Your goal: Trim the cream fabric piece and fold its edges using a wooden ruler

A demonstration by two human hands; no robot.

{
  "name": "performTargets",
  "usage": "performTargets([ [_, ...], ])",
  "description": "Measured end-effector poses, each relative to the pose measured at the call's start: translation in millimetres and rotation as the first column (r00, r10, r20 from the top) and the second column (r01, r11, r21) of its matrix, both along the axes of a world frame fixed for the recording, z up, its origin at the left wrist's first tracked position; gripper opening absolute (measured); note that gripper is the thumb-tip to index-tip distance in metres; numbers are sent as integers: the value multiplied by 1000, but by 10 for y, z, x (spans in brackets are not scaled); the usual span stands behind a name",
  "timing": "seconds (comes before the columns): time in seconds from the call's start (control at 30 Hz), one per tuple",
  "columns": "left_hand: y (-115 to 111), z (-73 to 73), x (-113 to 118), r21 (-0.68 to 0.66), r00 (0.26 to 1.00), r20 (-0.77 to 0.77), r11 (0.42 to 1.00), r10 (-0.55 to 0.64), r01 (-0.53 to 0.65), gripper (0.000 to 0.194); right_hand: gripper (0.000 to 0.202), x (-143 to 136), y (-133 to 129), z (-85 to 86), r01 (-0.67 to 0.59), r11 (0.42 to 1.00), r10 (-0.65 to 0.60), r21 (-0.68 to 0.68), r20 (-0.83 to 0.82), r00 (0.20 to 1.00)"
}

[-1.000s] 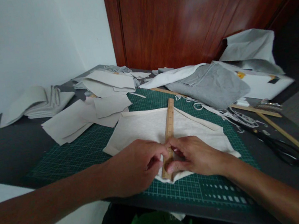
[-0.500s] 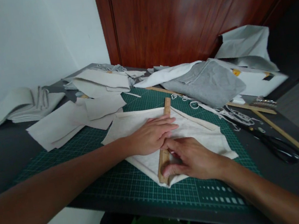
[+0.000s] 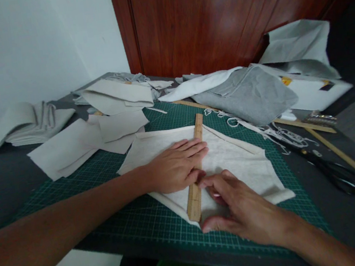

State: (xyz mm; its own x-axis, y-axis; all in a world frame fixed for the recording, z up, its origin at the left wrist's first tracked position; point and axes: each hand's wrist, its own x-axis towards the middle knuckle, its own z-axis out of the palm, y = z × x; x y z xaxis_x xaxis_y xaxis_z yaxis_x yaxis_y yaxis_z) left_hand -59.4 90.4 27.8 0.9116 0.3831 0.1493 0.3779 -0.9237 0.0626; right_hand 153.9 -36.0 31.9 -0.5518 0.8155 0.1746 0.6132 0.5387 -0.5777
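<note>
A piece of cream cloth (image 3: 238, 159) with folded edges lies on the green cutting mat (image 3: 164, 224). Across it runs a wooden ruler (image 3: 194, 206), pointing away from me. My left hand (image 3: 175, 164) rests flat over the ruler's middle, fingers stretched out, pressing it against the cloth. Just right of the ruler's near end is my right hand (image 3: 238, 206), its fingers curved and the thumb spread apart from them. The right fingertips are by the ruler's edge and the left thumb, and the right thumb is low over the cloth's near edge.
Cut cloth pieces (image 3: 63, 148) and a folded cloth stack (image 3: 32, 123) lie to the left. Grey fabric (image 3: 245, 96) sits at the back right. Black-handled scissors (image 3: 340, 175), tangled white cords (image 3: 291, 134) and a wooden strip (image 3: 340, 153) are on the right.
My right hand has come off the ruler's near end, moving right and toward me, with its thumb opening away. The left hand stays on the ruler, shifted slightly nearer.
</note>
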Motion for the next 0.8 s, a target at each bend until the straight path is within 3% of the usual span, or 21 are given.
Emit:
performTargets([
  [0.1, -15, 3, -23, -5, 1000, 6, 1000, -2, 2, 63, 50, -2, -17, 24, -12, 1000, 12, 3, 4, 1000],
  [0.33, -49, 23, -22, 5, 1000, 11, 1000, 4, -5, 63, 43, 23, -15, 44, -28, 999, 27, -26, -28, 999],
  [0.8, -103, 19, -33, 24, 997, 71, 999, 41, -43, 58, 44, -8, -2, 37, -6, 1000, 5, -20, -45, 999],
])
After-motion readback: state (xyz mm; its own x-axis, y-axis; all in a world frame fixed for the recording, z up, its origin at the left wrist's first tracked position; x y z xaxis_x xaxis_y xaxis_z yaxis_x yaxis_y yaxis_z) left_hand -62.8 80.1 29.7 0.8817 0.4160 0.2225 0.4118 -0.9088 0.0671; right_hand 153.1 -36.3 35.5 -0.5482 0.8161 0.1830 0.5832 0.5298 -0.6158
